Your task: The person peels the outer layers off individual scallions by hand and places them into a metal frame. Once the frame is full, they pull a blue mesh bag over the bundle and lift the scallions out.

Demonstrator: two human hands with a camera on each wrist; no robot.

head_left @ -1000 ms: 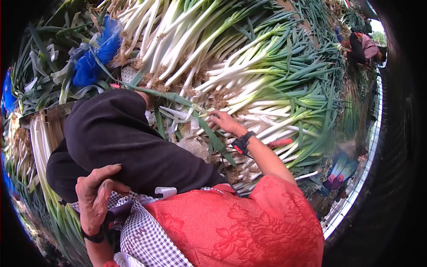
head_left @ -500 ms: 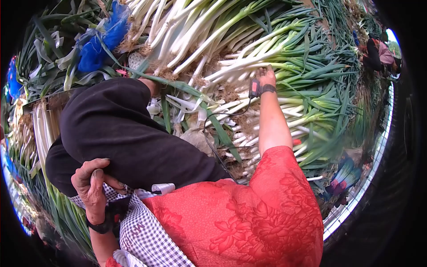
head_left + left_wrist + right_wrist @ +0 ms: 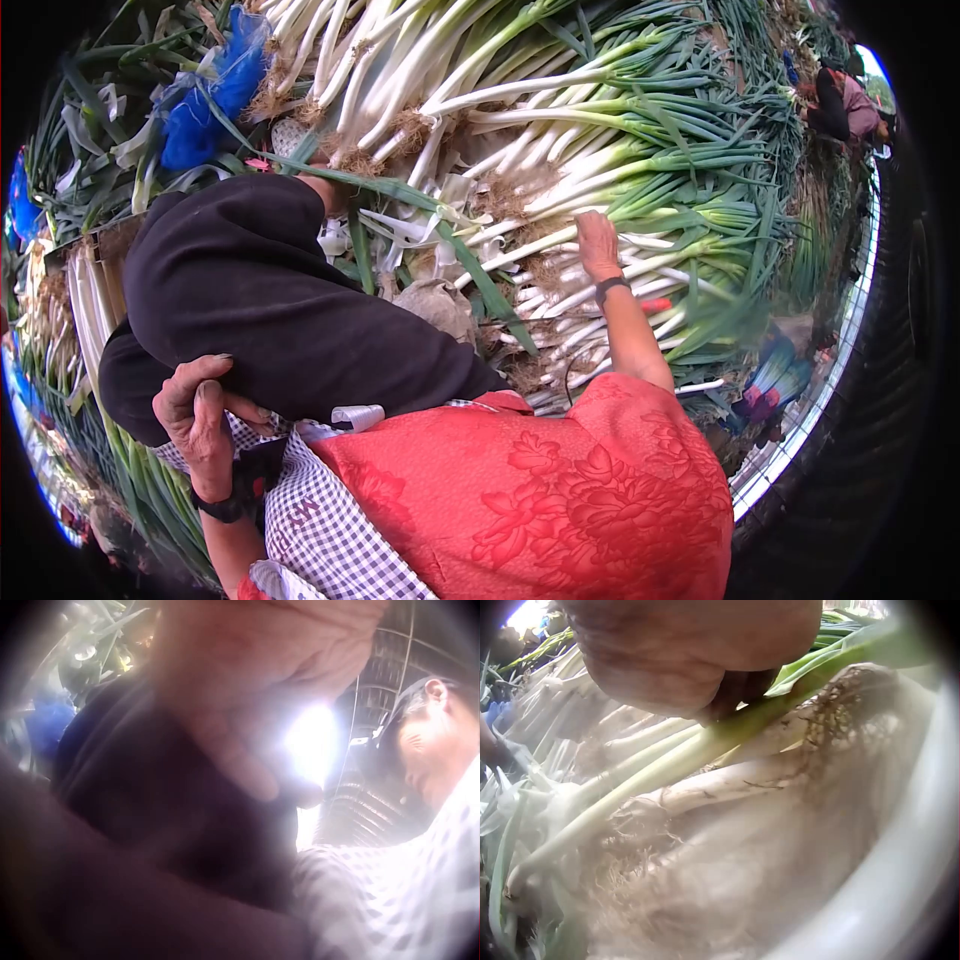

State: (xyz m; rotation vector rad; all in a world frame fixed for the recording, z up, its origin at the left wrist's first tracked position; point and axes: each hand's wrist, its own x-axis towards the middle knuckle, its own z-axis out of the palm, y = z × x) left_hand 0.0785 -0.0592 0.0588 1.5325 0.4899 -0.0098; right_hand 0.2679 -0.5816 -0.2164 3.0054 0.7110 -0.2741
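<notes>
My right hand grips a green onion around its pale green stretch, low over the heap. In the right wrist view, curled fingers cover part of that green onion, and its white root end points down to the left. Other green onions lie side by side beneath and beyond the hand, leaves to the right. Beside the dark trouser leg, my left hand stays raised with loosely bent fingers and holds nothing. The left wrist view has the same left hand close up, in front of dark cloth.
A larger pile of green onions spreads at the top. Blue netting lies among leaves on the left, where a row of long white stalks leans. Torn peelings litter the ground near the knee. Another person is far right.
My right hand first reached out over the onion stalks with straighter fingers, then drew back toward the body and now grips a green onion. The left hand has hardly moved.
</notes>
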